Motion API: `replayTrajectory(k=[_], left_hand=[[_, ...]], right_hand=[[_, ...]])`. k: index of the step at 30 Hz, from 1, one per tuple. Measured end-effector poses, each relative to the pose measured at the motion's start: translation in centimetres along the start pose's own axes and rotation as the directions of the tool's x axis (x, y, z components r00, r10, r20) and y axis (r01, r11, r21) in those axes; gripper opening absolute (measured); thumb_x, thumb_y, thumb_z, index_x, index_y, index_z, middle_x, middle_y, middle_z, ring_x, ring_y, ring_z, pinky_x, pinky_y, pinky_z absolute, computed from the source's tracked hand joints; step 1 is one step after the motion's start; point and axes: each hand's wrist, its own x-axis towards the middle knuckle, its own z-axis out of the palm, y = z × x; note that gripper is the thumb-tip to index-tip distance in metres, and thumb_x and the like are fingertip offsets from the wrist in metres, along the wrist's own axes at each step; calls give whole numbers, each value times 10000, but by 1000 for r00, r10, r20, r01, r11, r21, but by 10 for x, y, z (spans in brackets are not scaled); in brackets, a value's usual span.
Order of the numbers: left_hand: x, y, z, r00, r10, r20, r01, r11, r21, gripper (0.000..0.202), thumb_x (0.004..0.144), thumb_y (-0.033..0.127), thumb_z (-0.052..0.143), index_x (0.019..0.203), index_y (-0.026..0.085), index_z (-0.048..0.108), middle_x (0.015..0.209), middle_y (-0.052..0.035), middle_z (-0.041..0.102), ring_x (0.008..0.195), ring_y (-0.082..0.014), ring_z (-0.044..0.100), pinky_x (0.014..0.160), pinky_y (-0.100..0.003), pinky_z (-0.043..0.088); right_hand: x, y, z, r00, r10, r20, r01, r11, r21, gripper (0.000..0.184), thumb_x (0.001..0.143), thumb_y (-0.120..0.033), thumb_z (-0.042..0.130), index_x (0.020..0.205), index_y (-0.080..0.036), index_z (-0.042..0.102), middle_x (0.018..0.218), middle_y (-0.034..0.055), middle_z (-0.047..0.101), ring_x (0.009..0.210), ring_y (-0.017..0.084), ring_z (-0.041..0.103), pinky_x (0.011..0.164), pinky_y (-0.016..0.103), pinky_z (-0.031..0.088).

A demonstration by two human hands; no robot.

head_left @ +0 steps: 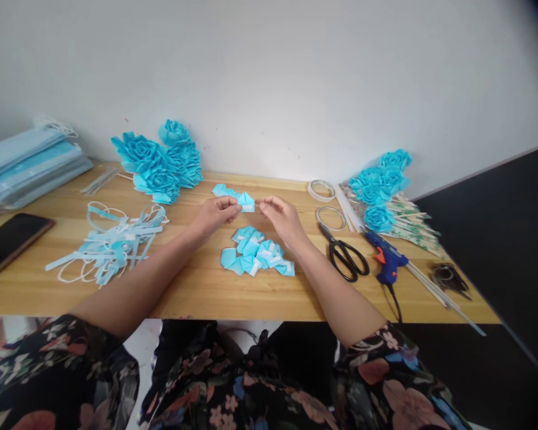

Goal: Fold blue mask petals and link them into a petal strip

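Observation:
Over the middle of the table, my left hand (219,214) pinches a small folded blue petal piece (246,202) with a white strip of tape along its lower edge. My right hand (280,216) is just to the right of that piece, its thumb and fingers drawn together; whether something thin is between them is too small to make out. Below my hands lies a loose pile of similar folded blue pieces (257,251), several with white tape strips. A few more blue pieces (224,190) lie behind my left hand, partly hidden by it.
On the left are stacked face masks (31,161), a phone (13,242), cut mask straps (116,242) and blue paper-like roses (161,161). To the right lie tape rolls (321,190), black scissors (346,257), a blue glue gun (388,260), glue sticks (430,286) and more roses (381,185).

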Motion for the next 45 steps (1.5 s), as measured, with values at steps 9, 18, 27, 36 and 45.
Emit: replayTrajectory(k=[9,18,27,36,45], left_hand=[[0,-1,5,998,-39,-52,37,999,-39,280,668,421,743,644,176,609,571,22,550,549,-99,470,573,-240,399],[0,-3,7,1000,-25,1,25,997,-71,307,647,451,771,670,163,666,655,-21,672,609,-119,576,635,-253,480],[-1,-5,9,1000,12,-1,-12,999,-30,261,676,403,764,701,157,680,694,-32,700,664,-143,629,678,-271,516],[-1,-5,7,999,40,-5,-40,999,17,253,696,399,722,692,152,667,678,-15,670,650,-122,596,669,-252,487],[1,-9,5,998,63,1,-63,996,61,276,708,426,713,684,159,649,678,-16,668,646,-125,584,666,-258,473]], right_hand=[[-12,-6,14,960,-280,6,247,836,-490,170,884,-282,552,876,-229,713,820,23,716,759,178,613,787,319,440],[-12,1,14,943,-331,29,278,737,-616,156,900,-269,577,905,-235,729,857,37,738,796,194,632,820,335,424],[-12,2,14,941,-336,25,285,753,-593,151,893,-259,578,879,-224,724,819,33,727,780,185,633,777,312,424],[-13,1,14,939,-339,57,303,738,-603,181,904,-218,541,876,-217,719,824,29,725,797,181,621,766,301,408],[-12,3,14,935,-348,75,320,731,-603,214,927,-222,512,874,-226,719,830,35,725,811,190,628,759,303,415]])
